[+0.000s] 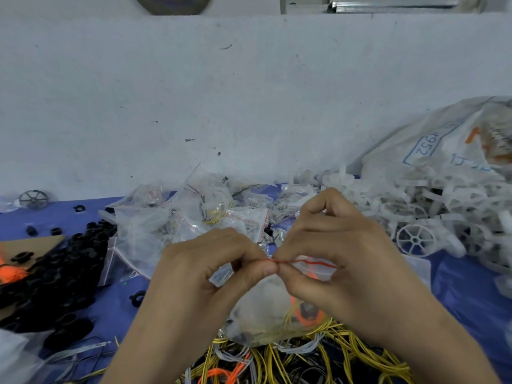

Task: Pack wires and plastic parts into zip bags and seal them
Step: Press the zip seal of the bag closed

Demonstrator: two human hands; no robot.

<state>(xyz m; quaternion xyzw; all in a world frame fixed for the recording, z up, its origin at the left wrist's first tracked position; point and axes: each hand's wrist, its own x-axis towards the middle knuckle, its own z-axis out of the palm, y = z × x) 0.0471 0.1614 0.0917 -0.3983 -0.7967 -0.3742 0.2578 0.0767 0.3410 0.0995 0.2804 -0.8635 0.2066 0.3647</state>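
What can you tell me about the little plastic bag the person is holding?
The zip bag is clear, thin, crinkled plastic with a red strip along its top. The left hand and right hand pinch that strip, thumbs almost meeting. It hangs bulging below, holding coiled yellow and orange wires, its bottom over the loose wire pile.

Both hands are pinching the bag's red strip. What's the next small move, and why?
Probably slide the right hand rightward along the red strip, pressing it shut. Both it and the left hand pinch the same spot, the strip beyond looks wavy, and the bag already holds wires.
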